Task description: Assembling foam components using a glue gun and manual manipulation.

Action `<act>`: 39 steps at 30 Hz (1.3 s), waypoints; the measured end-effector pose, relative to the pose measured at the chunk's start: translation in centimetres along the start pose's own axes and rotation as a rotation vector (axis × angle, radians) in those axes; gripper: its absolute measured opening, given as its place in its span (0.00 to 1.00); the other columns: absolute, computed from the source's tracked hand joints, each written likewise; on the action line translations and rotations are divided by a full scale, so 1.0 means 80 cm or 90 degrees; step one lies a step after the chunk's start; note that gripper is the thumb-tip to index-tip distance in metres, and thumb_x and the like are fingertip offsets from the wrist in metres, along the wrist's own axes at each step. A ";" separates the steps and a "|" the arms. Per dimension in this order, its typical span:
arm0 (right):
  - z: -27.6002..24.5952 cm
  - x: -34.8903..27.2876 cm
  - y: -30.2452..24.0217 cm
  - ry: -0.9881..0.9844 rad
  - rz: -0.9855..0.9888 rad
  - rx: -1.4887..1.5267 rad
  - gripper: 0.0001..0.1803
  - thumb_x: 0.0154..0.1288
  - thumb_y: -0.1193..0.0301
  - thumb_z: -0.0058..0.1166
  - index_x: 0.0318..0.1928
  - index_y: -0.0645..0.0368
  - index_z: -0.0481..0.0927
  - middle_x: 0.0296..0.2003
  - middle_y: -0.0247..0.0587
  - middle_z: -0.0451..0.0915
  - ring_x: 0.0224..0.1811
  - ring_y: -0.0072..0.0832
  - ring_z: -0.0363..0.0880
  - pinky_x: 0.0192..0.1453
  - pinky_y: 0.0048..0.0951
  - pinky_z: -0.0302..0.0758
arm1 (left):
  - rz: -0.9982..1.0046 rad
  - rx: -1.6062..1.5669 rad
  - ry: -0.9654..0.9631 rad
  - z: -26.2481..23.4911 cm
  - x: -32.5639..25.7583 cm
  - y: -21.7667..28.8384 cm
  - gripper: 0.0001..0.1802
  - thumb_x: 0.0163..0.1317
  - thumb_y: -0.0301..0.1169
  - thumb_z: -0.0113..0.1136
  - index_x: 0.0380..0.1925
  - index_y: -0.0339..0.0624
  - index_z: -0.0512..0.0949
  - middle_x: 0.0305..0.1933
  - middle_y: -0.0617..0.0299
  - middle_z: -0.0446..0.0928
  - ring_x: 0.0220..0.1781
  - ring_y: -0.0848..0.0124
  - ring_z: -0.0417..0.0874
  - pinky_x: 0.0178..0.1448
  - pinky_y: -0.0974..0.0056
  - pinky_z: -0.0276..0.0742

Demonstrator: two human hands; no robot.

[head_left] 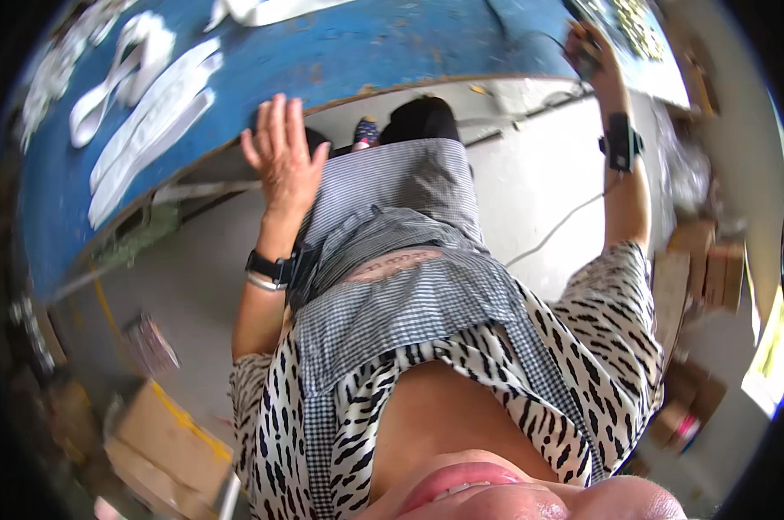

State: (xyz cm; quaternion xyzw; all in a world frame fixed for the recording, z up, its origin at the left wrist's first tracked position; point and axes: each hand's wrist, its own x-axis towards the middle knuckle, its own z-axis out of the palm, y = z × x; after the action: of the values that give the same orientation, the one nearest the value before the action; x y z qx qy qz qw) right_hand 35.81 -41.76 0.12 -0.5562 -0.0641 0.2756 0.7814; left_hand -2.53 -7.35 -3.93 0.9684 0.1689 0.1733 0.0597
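My left hand (283,160) is open, palm down and fingers spread, at the front edge of the blue table (340,61). It holds nothing. Nearest to it on the tabletop lie flat white fabric strips (153,143) and a looped white strap (106,100). At the far right, my right hand (601,42) is curled around a small dark object (588,57), its kind too blurred to make out. A thin dark cord (543,36) runs on the table close to that hand. Beside it lies a pile of small gold-coloured pieces (639,26).
More white material (270,10) lies at the table's far side, and a white heap (49,74) at its left. Cardboard boxes stand on the floor at lower left (171,451) and at right (723,276). Clear plastic wrap (685,169) hangs near my right forearm. A cable (556,227) trails from my right wrist.
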 end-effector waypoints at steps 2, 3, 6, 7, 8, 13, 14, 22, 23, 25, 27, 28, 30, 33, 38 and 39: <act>-0.027 0.007 -0.002 0.010 0.115 -0.012 0.17 0.67 0.59 0.52 0.43 0.62 0.75 0.31 0.36 0.79 0.31 0.24 0.79 0.37 0.28 0.79 | -0.017 -0.024 -0.007 -0.007 -0.004 -0.007 0.44 0.48 0.40 0.69 0.65 0.45 0.60 0.70 0.57 0.55 0.73 0.60 0.52 0.71 0.42 0.41; -0.033 0.010 -0.001 0.041 0.125 -0.021 0.17 0.68 0.59 0.51 0.45 0.63 0.74 0.33 0.39 0.79 0.34 0.28 0.80 0.41 0.32 0.80 | -0.013 -0.039 -0.004 -0.010 -0.005 -0.011 0.44 0.48 0.39 0.69 0.65 0.44 0.60 0.70 0.57 0.55 0.73 0.60 0.52 0.71 0.42 0.41; -0.032 0.007 -0.024 0.186 0.121 -0.493 0.28 0.68 0.49 0.46 0.29 0.65 0.77 0.20 0.42 0.77 0.20 0.30 0.78 0.29 0.30 0.80 | 0.000 -0.063 -0.040 -0.021 -0.007 -0.015 0.44 0.48 0.38 0.70 0.65 0.45 0.59 0.70 0.56 0.55 0.72 0.59 0.53 0.71 0.41 0.43; -0.022 0.004 -0.039 0.200 0.117 -0.790 0.33 0.67 0.45 0.44 0.23 0.65 0.76 0.13 0.42 0.72 0.14 0.32 0.75 0.24 0.31 0.79 | -0.002 -0.056 -0.026 -0.025 -0.007 -0.015 0.44 0.48 0.38 0.70 0.65 0.45 0.59 0.70 0.56 0.55 0.72 0.59 0.53 0.71 0.41 0.43; -0.006 0.000 -0.056 0.255 0.149 -1.091 0.38 0.66 0.42 0.42 0.17 0.66 0.75 0.07 0.42 0.68 0.07 0.33 0.71 0.19 0.32 0.77 | 0.002 -0.079 -0.035 -0.029 -0.006 -0.014 0.44 0.48 0.38 0.70 0.65 0.46 0.60 0.70 0.56 0.54 0.72 0.58 0.53 0.70 0.41 0.43; 0.173 0.027 -0.056 -0.393 -0.333 -0.964 0.25 0.70 0.49 0.42 0.35 0.60 0.79 0.22 0.38 0.78 0.22 0.24 0.79 0.29 0.24 0.78 | 0.054 -0.136 -0.012 -0.051 -0.006 -0.011 0.43 0.47 0.37 0.70 0.64 0.47 0.61 0.71 0.57 0.53 0.72 0.56 0.53 0.69 0.40 0.46; 0.215 0.038 -0.038 -0.448 -0.253 -0.792 0.24 0.69 0.48 0.43 0.37 0.57 0.79 0.26 0.36 0.80 0.26 0.23 0.80 0.33 0.24 0.78 | 0.061 -0.131 0.008 -0.054 -0.005 -0.011 0.39 0.48 0.35 0.69 0.61 0.45 0.65 0.69 0.57 0.57 0.71 0.56 0.55 0.69 0.44 0.48; 0.370 0.152 0.124 -0.402 -0.549 -1.178 0.18 0.63 0.57 0.51 0.43 0.60 0.78 0.39 0.49 0.79 0.42 0.45 0.77 0.46 0.42 0.74 | 0.043 -0.295 0.087 -0.073 0.009 -0.024 0.26 0.54 0.37 0.67 0.52 0.41 0.74 0.58 0.54 0.70 0.63 0.55 0.66 0.64 0.53 0.61; 0.375 0.160 0.123 -0.402 -0.551 -1.182 0.18 0.63 0.57 0.51 0.43 0.60 0.78 0.39 0.49 0.79 0.42 0.45 0.77 0.46 0.42 0.74 | 0.042 -0.297 0.091 -0.075 0.008 -0.025 0.26 0.54 0.37 0.67 0.52 0.41 0.74 0.58 0.54 0.70 0.63 0.55 0.66 0.64 0.53 0.61; 0.388 0.166 0.110 -0.580 -0.680 -1.314 0.19 0.59 0.56 0.55 0.41 0.59 0.78 0.37 0.50 0.79 0.42 0.45 0.77 0.44 0.44 0.73 | -0.016 -0.437 0.067 -0.080 0.004 -0.028 0.24 0.54 0.36 0.66 0.50 0.40 0.75 0.54 0.53 0.74 0.59 0.56 0.70 0.61 0.55 0.66; 0.388 0.156 0.068 -0.434 -0.471 -0.865 0.14 0.57 0.63 0.61 0.37 0.61 0.78 0.28 0.43 0.79 0.33 0.37 0.78 0.35 0.38 0.73 | -0.026 -0.459 0.074 -0.084 0.005 -0.035 0.23 0.55 0.36 0.66 0.50 0.39 0.75 0.53 0.53 0.75 0.58 0.56 0.72 0.60 0.57 0.68; 0.396 0.148 0.047 -0.450 -0.461 -0.823 0.13 0.59 0.64 0.60 0.37 0.61 0.77 0.27 0.40 0.79 0.30 0.33 0.78 0.33 0.35 0.73 | -0.026 -0.476 0.063 -0.086 0.009 -0.039 0.23 0.55 0.35 0.66 0.49 0.38 0.75 0.51 0.53 0.76 0.56 0.56 0.74 0.59 0.58 0.69; 0.409 0.121 0.008 -0.445 -0.205 -0.630 0.11 0.64 0.67 0.57 0.40 0.62 0.77 0.28 0.36 0.80 0.28 0.21 0.75 0.29 0.26 0.72 | -0.038 -0.484 0.087 -0.090 0.020 -0.048 0.23 0.56 0.37 0.65 0.50 0.38 0.75 0.52 0.53 0.76 0.57 0.59 0.74 0.60 0.58 0.68; 0.432 0.076 -0.021 -0.518 -0.218 -0.494 0.13 0.68 0.69 0.52 0.50 0.58 0.75 0.30 0.35 0.79 0.27 0.19 0.75 0.28 0.20 0.72 | -0.019 -0.472 0.136 -0.089 0.057 -0.060 0.28 0.57 0.39 0.65 0.55 0.39 0.71 0.55 0.53 0.75 0.58 0.62 0.74 0.59 0.57 0.68; 0.459 0.044 -0.003 -0.575 -0.160 -0.316 0.14 0.69 0.70 0.50 0.52 0.60 0.74 0.33 0.35 0.78 0.29 0.20 0.75 0.31 0.21 0.73 | -0.002 -0.415 0.184 -0.076 0.126 -0.059 0.42 0.51 0.43 0.70 0.63 0.41 0.61 0.61 0.51 0.68 0.54 0.64 0.77 0.55 0.59 0.73; 0.462 0.044 0.002 -0.555 -0.171 -0.280 0.14 0.69 0.70 0.50 0.52 0.61 0.74 0.34 0.36 0.78 0.29 0.21 0.74 0.32 0.22 0.73 | 0.000 -0.413 0.187 -0.075 0.130 -0.056 0.42 0.51 0.43 0.70 0.63 0.41 0.61 0.61 0.51 0.68 0.54 0.64 0.77 0.55 0.59 0.73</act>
State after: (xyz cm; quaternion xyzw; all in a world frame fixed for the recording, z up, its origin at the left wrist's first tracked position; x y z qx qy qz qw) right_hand 23.69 -9.16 12.99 -0.5278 -0.5118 0.3592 0.5749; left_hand 3.12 0.78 4.15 0.8638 0.1120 0.3555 0.3391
